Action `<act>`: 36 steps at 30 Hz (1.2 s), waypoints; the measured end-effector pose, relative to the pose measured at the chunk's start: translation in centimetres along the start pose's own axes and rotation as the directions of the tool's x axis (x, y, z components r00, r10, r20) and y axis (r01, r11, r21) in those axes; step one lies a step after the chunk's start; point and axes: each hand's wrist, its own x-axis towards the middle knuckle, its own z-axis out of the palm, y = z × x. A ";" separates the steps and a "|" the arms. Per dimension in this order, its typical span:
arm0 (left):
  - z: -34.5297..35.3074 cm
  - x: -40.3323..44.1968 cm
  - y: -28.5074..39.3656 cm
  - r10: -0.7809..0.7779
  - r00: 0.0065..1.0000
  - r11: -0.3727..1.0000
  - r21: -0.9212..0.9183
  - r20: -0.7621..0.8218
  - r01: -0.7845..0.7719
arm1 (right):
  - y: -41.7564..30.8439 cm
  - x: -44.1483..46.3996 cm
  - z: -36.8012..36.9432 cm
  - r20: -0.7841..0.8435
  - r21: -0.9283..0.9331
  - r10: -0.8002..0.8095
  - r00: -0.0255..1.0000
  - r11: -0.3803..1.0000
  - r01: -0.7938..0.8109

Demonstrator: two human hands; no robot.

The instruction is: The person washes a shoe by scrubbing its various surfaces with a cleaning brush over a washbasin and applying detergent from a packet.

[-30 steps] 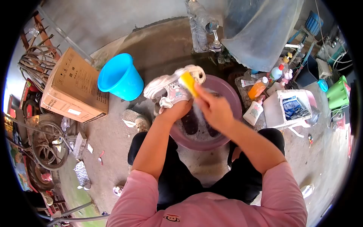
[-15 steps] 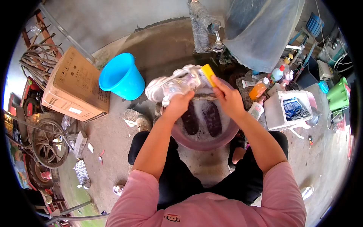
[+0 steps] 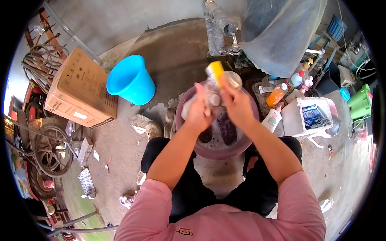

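Over the pink basin, my left hand grips a light-coloured sneaker, now blurred and partly covered by both hands. My right hand is closed round a yellow brush with pale bristles, held against or just above the shoe; contact cannot be made out. Beneath my hands, sudsy water fills the basin. Dark, sole-shaped items lie in that water, partly hidden by my left hand and forearm.
A blue bucket and a cardboard box stand at left. Another shoe lies left of the basin. To the right are an orange bottle, a white bottle and a white tub. A wrapped pipe with a tap rises behind.
The sneaker has turned and moved right and lower over the basin. My left hand has shifted right with it; the brush has tilted upright and moved slightly left and up.
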 end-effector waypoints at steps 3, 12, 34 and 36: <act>3.6 -0.1 3.5 0.228 0.953 0.966 0.172 -0.201 -0.194 | -2.1 -4.4 1.5 0.149 0.135 -0.111 0.983 0.987 0.091; 2.4 0.6 1.1 0.153 0.972 0.988 0.040 -0.179 -0.148 | -0.2 1.5 1.0 -0.037 0.122 -0.085 0.996 0.988 0.089; 1.0 0.0 2.6 0.380 0.866 0.925 0.134 -0.325 -0.355 | 0.9 2.3 3.0 -0.043 -0.267 -0.208 0.977 0.945 0.190; 1.7 -0.2 2.1 0.348 0.881 0.935 0.058 -0.319 -0.349 | 1.4 2.6 3.0 -0.072 -0.250 -0.119 0.990 0.963 0.098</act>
